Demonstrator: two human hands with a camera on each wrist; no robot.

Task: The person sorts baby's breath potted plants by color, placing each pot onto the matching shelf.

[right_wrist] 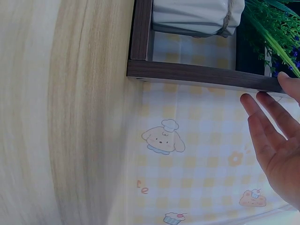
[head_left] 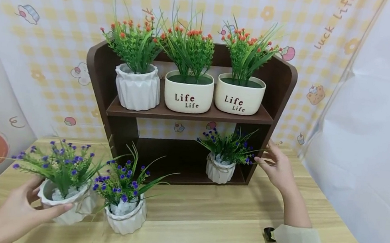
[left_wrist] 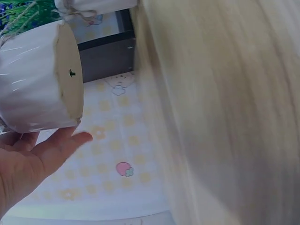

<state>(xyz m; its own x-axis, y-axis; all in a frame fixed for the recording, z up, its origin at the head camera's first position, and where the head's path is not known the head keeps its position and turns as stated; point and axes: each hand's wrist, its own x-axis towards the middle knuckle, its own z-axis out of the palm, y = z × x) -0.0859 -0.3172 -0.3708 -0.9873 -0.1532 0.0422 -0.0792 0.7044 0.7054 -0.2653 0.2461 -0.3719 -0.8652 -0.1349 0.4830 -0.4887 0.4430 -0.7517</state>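
My left hand (head_left: 20,208) holds a white ruffled pot of purple flowers (head_left: 74,214) by its side. In the left wrist view, the underside of this flowerpot (left_wrist: 69,75) faces the camera, held off the table. Beside it, another white pot with purple flowers (head_left: 126,220) stands on the table. At the dark brown two-tier shelf (head_left: 181,115), my right hand (head_left: 277,171) grips the right side panel, thumb at the front edge and fingers along the outer face. A third purple-flowered pot (head_left: 220,170) sits at the right of the lower tier, close to that panel.
On the upper tier stand a white ruffled pot (head_left: 137,89) and two cream oval pots lettered "Life" (head_left: 187,96), all with red flowers. Behind the shelf hangs a yellow checked cloth (head_left: 57,61). A small black object (head_left: 269,234) is by the right sleeve.
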